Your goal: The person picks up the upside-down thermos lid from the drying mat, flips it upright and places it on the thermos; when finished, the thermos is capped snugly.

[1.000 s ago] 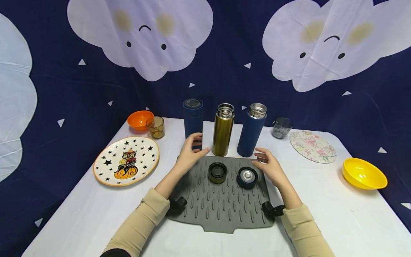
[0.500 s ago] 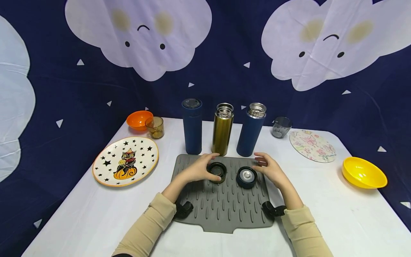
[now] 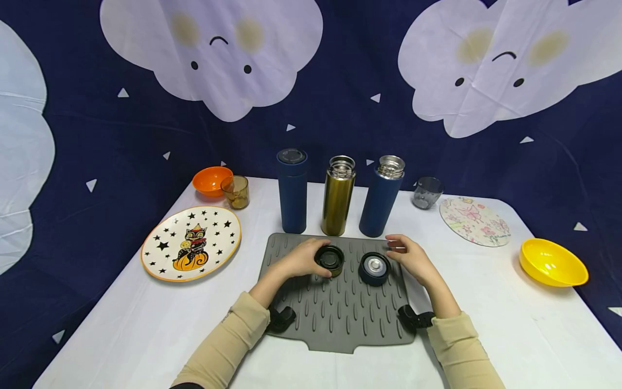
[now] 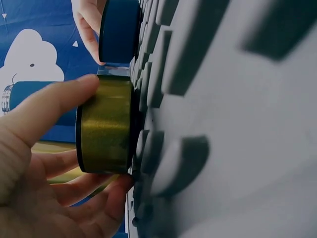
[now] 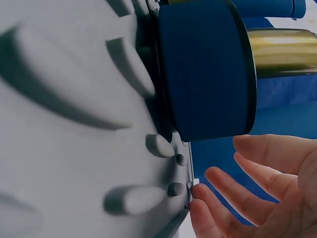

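Observation:
My left hand (image 3: 300,260) pinches the gold bottle lid (image 4: 106,126) between thumb and fingers. That lid sits upside down on the grey ribbed mat (image 3: 340,319), its dark inside facing up. To its right lies the dark blue bottle lid (image 3: 374,270), also upturned, with a silvery centre. My right hand (image 3: 410,259) is beside the blue lid with fingers loosely spread, holding nothing; in the right wrist view the thumb tip is very near the lid's edge. Behind the mat stand an uncapped gold bottle (image 3: 336,202), an uncapped blue bottle (image 3: 380,202) and a capped blue bottle (image 3: 293,197).
On the left are a cat-patterned plate (image 3: 165,229), an orange bowl (image 3: 212,181) and an amber cup (image 3: 235,192). To the right are a grey cup (image 3: 427,193), a round patterned board (image 3: 473,221) and a yellow bowl (image 3: 553,263). A navy cloud-print cloth hangs behind the table.
My left hand has come from the capped blue bottle down and right to the gold lid, and its fingers have closed around it. The right hand has barely moved.

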A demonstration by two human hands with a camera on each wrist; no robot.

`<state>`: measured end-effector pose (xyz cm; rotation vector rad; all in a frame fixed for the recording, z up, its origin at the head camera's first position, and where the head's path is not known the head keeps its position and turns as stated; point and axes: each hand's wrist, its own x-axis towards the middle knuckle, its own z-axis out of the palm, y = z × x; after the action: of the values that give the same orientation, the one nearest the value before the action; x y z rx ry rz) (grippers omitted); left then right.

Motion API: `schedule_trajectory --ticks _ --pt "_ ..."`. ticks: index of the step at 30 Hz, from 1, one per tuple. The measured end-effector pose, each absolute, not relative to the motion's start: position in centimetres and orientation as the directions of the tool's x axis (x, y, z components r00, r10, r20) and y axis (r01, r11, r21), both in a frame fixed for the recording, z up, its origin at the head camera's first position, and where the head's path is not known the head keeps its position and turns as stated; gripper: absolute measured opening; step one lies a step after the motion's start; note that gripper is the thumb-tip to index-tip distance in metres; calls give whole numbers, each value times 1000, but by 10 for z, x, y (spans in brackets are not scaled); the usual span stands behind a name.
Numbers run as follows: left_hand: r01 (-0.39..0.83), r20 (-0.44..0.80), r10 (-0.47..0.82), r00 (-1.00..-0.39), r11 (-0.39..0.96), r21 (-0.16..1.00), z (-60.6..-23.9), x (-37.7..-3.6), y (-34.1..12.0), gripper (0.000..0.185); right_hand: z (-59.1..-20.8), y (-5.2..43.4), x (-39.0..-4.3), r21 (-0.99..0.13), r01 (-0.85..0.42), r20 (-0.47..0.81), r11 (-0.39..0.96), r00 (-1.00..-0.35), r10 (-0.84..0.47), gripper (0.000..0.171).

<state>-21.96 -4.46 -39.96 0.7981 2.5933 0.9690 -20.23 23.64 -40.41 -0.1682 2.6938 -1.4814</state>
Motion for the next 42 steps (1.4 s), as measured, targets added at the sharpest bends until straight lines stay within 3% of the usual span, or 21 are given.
schedule_trajectory --ticks 8,23,35,42 --pt "441 -9 572 -820 641 628 -406 -221 -42 74 -407 238 -203 -847 -57 -20 529 -990 -139 45" --pt "431 212 425 -880 527 733 -381 -220 -39 69 -399 237 -202 -855 -76 -1 512 -989 -148 45" --pt "458 338 330 -881 422 783 -354 -218 -35 74 -356 209 -208 -906 -162 57 391 -962 -268 45" --pt "485 378 320 -869 393 781 -349 -216 -33 75 -345 180 -209 -949 -78 -31 305 -941 -336 50"
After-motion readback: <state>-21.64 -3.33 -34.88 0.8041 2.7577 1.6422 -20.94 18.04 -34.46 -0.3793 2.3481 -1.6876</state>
